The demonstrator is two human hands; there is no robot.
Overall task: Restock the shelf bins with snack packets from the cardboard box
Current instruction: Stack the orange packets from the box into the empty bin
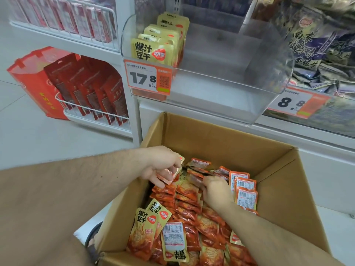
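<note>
An open cardboard box (221, 137) stands below the shelf, holding several orange and yellow snack packets (188, 210). My left hand (163, 167) is at the box's far left side and grips a small stack of packets (170, 174). My right hand (216, 191) reaches into the middle of the box, fingers curled onto packets (197, 178) lying there. Above, a clear plastic shelf bin (221, 104) holds a row of upright yellow packets (153, 48) along its left side; the rest of the bin is bare.
A price tag (148, 77) reading 17.8 hangs on the bin's front. A neighbouring bin with purple bags (322, 54) sits to the right. Wire racks of red packs (90, 89) and a red gift box (34, 81) stand at left on the pale floor.
</note>
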